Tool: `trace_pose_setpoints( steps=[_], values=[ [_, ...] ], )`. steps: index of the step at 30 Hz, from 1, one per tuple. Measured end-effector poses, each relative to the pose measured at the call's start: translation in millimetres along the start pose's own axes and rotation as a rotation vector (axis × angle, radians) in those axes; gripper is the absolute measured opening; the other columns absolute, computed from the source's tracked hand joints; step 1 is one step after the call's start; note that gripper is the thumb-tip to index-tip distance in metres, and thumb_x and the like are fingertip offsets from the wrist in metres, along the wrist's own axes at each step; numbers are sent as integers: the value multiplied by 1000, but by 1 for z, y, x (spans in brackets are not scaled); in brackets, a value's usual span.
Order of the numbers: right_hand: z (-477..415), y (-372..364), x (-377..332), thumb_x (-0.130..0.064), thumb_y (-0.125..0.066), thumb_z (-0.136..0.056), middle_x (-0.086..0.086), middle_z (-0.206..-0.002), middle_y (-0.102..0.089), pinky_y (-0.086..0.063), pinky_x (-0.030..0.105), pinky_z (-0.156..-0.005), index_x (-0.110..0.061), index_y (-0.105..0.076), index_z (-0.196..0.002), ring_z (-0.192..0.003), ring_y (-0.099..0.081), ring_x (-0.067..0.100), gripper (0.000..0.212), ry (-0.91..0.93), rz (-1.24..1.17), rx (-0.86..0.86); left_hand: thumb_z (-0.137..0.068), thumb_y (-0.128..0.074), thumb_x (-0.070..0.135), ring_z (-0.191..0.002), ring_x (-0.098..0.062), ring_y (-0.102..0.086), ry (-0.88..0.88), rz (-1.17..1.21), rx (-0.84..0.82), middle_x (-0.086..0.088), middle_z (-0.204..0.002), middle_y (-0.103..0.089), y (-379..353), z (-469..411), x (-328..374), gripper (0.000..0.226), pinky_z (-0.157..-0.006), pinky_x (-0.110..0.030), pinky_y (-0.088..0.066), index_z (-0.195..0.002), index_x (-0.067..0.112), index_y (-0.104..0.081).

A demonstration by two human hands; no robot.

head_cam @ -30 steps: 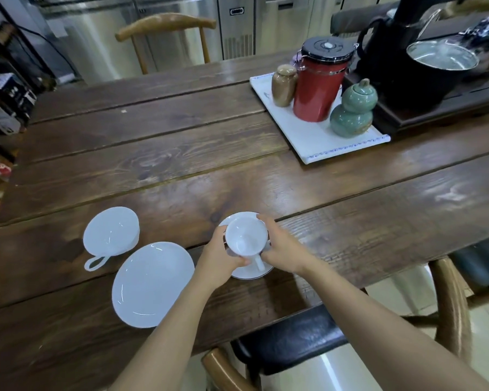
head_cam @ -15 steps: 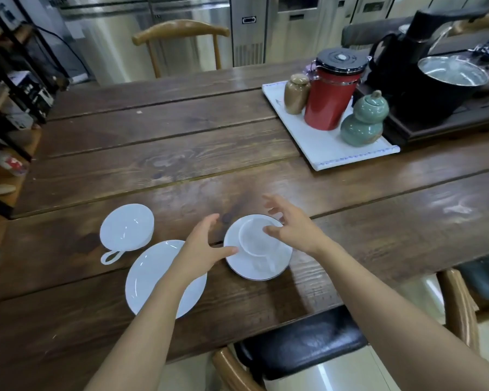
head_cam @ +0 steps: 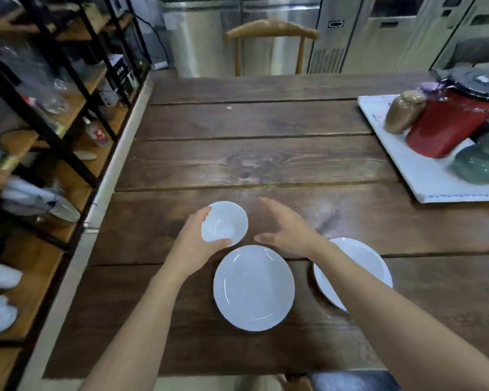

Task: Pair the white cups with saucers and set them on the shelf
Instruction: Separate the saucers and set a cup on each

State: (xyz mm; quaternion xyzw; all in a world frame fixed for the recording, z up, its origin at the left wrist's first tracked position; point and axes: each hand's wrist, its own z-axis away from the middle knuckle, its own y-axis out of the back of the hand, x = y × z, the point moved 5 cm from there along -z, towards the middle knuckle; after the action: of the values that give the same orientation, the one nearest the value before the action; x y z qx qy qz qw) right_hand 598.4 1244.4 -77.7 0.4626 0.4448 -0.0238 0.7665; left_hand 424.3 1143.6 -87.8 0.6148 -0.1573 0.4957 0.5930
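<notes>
My left hand (head_cam: 194, 246) grips a white cup (head_cam: 226, 222) by its near left side, just beyond an empty white saucer (head_cam: 253, 287) on the wooden table (head_cam: 266, 162). My right hand (head_cam: 287, 230) hovers open to the right of that cup, fingers spread, holding nothing. A second white saucer (head_cam: 370, 263) lies at the right, partly hidden under my right forearm; the cup on it is covered by the arm. The wood-and-black-metal shelf (head_cam: 40, 142) stands along the table's left edge.
A white tray (head_cam: 424, 176) at the far right carries a red canister (head_cam: 449, 119), a brown jar (head_cam: 404, 111) and a green gourd jar (head_cam: 483, 159). A wooden chair (head_cam: 271, 43) stands beyond the table. The shelf holds glassware, bottles and white dishes.
My view swung left toward the shelf. My left hand moved from the paired cup and saucer to the other cup and closed on it; my right hand left the paired set and opened beside it.
</notes>
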Motion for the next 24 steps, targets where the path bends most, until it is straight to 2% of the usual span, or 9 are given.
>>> trace_pose_setpoints(
  steps=[3, 6, 8, 12, 20, 23, 24],
  values=[
    [-19, -23, -6, -31, -74, -73, 1, -151, -32, -28, 40, -111, -20, -20, -145, -138, -29, 20, 91, -13, 50, -65, -66, -82, 30, -133, -18, -35, 70, -3, -7, 4, -149, -34, 12, -10, -20, 94, -101, -43, -38, -142, 33, -26],
    [-28, -40, -12, -26, -78, -65, -5, -134, -49, -40, 44, -101, -29, -33, -133, -123, -44, 17, 81, 11, -14, -80, -67, -82, 28, -139, -20, -28, 101, 25, -56, 4, -155, -25, 14, -17, -33, 100, -108, -48, -34, -145, 35, -19],
    [-31, -47, -14, -25, -80, -61, -11, -126, -50, -44, 44, -96, -35, -35, -127, -115, -47, 13, 80, 16, -57, -82, -67, -81, 26, -139, -19, -30, 94, 55, -118, 5, -153, -30, 12, -21, -36, 97, -110, -50, -33, -145, 32, -23],
    [-34, -51, -13, -27, -82, -59, -16, -122, -48, -47, 44, -93, -38, -34, -125, -113, -47, 9, 82, 33, -116, -56, -68, -80, 21, -130, -15, -40, 80, 178, -209, 6, -139, -47, 6, -24, -38, 81, -107, -46, -38, -136, 30, -37],
    [-27, -46, -16, -24, -81, -58, -22, -119, -50, -49, 38, -90, -47, -35, -122, -112, -48, 4, 82, 34, -177, -44, -68, -81, 24, -127, -15, -43, 73, 160, -195, 6, -137, -50, 7, -17, -33, 79, -105, -50, -40, -135, 30, -40],
    [-16, -38, -20, -24, -80, -58, -36, -113, -47, -46, 30, -86, -61, -30, -114, -108, -45, -9, 84, 47, -173, -35, -68, -81, 24, -127, -15, -43, 53, 154, -171, 5, -138, -50, 6, -8, -25, 79, -105, -50, -40, -136, 29, -40],
    [-12, -36, -21, -23, -79, -58, -36, -115, -47, -46, 29, -86, -61, -30, -115, -109, -45, -10, 84, 57, -186, -34, -68, -81, 24, -127, -15, -44, 44, 150, -162, 6, -138, -50, 6, -4, -22, 79, -105, -49, -40, -135, 29, -40]
  ],
)
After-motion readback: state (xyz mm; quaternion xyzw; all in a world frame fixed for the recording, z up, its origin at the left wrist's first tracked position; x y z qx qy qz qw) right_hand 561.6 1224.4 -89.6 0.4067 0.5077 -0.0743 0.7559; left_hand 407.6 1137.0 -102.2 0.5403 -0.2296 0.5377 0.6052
